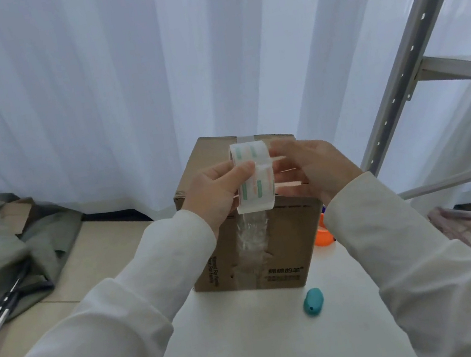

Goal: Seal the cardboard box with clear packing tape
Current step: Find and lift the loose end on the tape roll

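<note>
Box (256, 236) upright on white table (253, 339), tape strip (253, 237) down its near face. Roll (254, 175) above box top, pinched in left hand (218, 193); right hand (312, 166) fingers loosely curled beside roll, grip unclear. Teal cutter (313, 301) near box.

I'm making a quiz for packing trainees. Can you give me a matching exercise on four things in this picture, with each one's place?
Things:
1. tape roll
2. teal object
3. orange object
4. crumpled tape strip

Places:
A. on the box's near face
B. on the table in front of the box
C. between both hands
D. partly hidden right of the box

Pairs: 1-C, 2-B, 3-D, 4-A
</note>
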